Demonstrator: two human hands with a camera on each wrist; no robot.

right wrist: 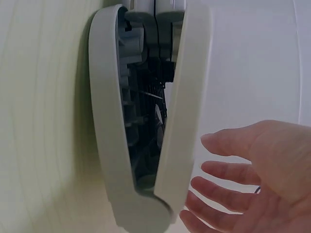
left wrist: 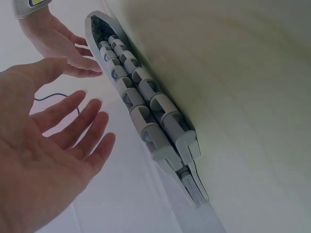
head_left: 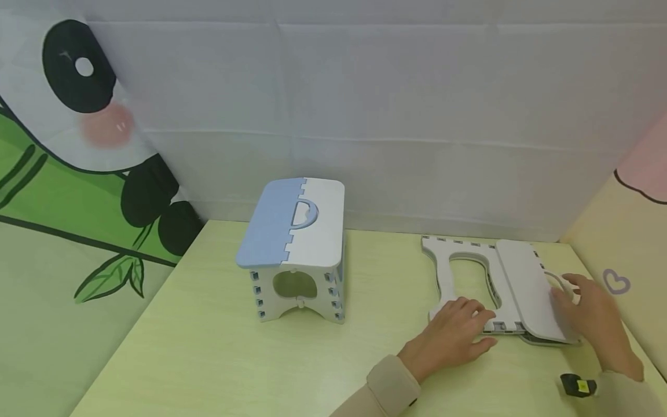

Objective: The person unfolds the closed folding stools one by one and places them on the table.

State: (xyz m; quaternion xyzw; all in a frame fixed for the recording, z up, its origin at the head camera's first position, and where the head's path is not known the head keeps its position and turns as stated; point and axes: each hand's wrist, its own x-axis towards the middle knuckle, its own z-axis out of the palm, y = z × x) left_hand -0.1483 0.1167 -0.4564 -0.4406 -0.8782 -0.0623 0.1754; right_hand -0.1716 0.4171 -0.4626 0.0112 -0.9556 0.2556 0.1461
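A white folding step stool [head_left: 528, 284] lies folded flat at the right of the table, its top halves parted a little in a narrow V in the right wrist view. By its near edge is my left hand [head_left: 453, 333], fingers loosely bent; the left wrist view shows them spread beside the hinged side [left wrist: 141, 87], gripping nothing. My right hand [head_left: 594, 307] is at the carry handle [head_left: 563, 282] on the right. In the right wrist view its fingers are nearly straight, close to the upper panel [right wrist: 187, 97], with nothing held between them; contact is unclear.
A second step stool [head_left: 271, 231], blue and white with a blue handle, stands unfolded left of centre on the pale yellow table [head_left: 208, 347]. A white backdrop [head_left: 385, 116] hangs behind. A black device with a yellow label [head_left: 577, 385] is by the right wrist.
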